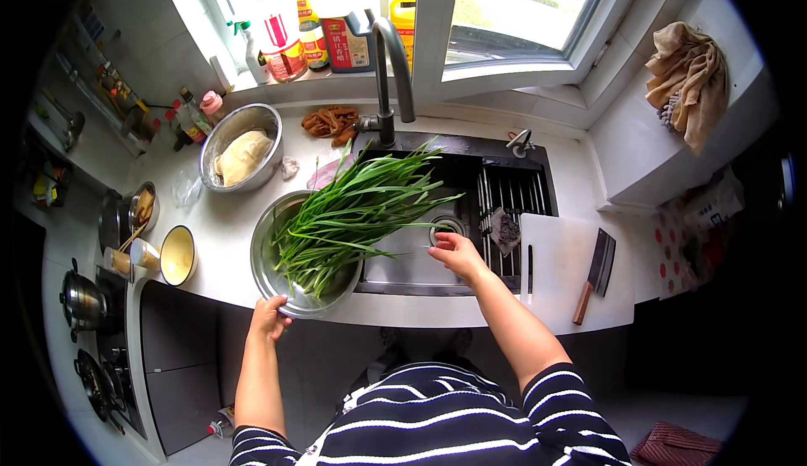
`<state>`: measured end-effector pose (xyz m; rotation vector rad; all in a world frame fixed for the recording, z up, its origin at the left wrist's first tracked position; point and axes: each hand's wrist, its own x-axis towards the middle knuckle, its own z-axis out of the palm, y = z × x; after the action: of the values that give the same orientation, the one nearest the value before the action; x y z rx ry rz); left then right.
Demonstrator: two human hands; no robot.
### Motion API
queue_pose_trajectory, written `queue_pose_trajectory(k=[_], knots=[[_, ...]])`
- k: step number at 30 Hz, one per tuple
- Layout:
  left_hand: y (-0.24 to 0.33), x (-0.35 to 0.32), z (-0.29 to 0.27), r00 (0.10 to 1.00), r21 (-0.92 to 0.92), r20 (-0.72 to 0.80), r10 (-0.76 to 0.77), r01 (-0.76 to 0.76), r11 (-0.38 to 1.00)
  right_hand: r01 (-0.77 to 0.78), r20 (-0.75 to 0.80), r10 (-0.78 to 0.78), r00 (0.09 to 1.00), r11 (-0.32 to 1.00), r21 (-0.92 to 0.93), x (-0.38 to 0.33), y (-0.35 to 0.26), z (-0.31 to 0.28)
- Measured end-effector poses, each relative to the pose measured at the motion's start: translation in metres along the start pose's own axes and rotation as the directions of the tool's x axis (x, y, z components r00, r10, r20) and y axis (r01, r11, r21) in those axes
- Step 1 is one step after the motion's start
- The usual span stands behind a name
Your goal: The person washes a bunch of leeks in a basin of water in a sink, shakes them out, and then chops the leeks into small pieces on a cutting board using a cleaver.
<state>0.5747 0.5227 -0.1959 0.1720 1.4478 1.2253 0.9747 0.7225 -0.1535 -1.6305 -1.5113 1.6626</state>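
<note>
A steel bowl [271, 274] sits on the counter at the sink's left edge, filled with a bundle of long green chives [353, 210] whose tips reach out over the sink. My left hand [270, 315] grips the bowl's near rim. My right hand [456, 255] hovers over the sink [412, 268] by the drain, fingers spread, pinching what looks like a thin green strand; I cannot tell for sure.
A second steel bowl [242, 129] with dough stands behind. The faucet [388, 71] rises at the back. A white cutting board [561, 264] with a cleaver [595, 273] lies right of the sink. Bottles line the windowsill; a stove with pots is at left.
</note>
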Motion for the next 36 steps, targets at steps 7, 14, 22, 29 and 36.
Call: queue_pose_trajectory(k=[7,14,22,29,36], knots=[[-0.008,0.04,-0.016,0.999,0.033,-0.026,-0.041,0.042,0.999,-0.004,0.064,0.006,0.998,0.999,-0.036,0.003,0.001,0.018],[-0.006,0.048,-0.009,0.998,0.03,-0.017,-0.066,0.067,0.997,0.037,0.091,-0.033,0.995,0.998,-0.048,-0.001,0.009,0.019],[0.003,0.045,-0.015,0.995,0.053,-0.025,-0.092,0.094,0.994,-0.015,0.089,0.022,0.996,0.997,-0.077,-0.02,0.008,0.019],[0.005,0.037,-0.003,0.987,0.006,-0.126,-0.096,0.097,0.995,0.153,0.059,-0.142,0.988,0.944,-0.292,-0.018,-0.009,0.032],[-0.011,0.037,-0.003,0.799,0.466,-0.421,0.429,-0.215,0.858,0.717,0.164,-0.768,0.619,0.467,-0.517,-0.011,-0.108,0.111]])
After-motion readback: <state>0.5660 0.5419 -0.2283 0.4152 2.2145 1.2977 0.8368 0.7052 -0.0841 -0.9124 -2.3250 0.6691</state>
